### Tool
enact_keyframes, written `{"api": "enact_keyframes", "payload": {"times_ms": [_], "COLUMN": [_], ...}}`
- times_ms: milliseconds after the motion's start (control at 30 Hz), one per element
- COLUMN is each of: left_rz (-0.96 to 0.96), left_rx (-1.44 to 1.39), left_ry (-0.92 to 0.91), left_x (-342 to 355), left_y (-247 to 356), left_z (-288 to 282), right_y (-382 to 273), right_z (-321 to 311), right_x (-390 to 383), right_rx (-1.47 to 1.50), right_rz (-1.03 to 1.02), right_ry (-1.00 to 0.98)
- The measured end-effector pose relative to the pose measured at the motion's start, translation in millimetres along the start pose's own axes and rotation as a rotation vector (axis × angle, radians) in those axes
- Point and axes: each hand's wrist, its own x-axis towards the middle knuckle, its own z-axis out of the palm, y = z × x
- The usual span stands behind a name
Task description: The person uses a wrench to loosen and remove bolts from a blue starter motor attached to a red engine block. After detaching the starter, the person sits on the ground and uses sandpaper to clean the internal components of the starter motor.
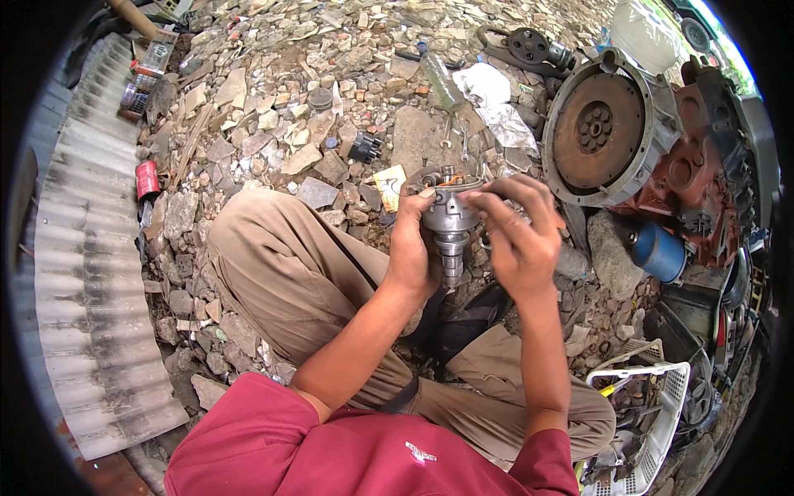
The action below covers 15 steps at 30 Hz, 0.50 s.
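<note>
My left hand [409,252] grips a silver metal distributor housing [453,217], held upright over my crossed legs, its thumb near the top rim. Small parts and a bit of orange [451,180] show in its open top. My right hand [525,236] is curled at the housing's upper right, fingertips pinched at the rim; what they hold, if anything, is too small to make out. Just beyond lie a yellow packet [389,188], a black distributor cap [365,147] and two wrenches [464,142] on a flat stone.
Rubble surrounds me. At right stand a large flywheel in its housing [591,132], a red engine block [695,198], a blue canister [657,254] and a white crate of tools [672,413]. Corrugated sheets [91,289] line the left, beside a red can [146,178]. A plastic bottle [441,83] lies ahead.
</note>
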Motion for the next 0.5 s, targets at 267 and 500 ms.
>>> {"api": "enact_keyframes", "payload": {"times_ms": [267,500], "left_rz": [0.075,0.093], "left_rx": [0.142,0.096], "left_ry": [-0.002,-0.004], "left_x": [-0.8,0.0], "left_y": [-5.6,1.4], "left_z": [-1.0,-3.9], "right_y": [4.4,33.4], "right_z": [3.3,-18.1], "right_x": [-4.3,-6.2], "right_rx": [-0.061,-0.138], "right_rz": [-0.07,0.027], "right_ry": [0.015,0.01]}}
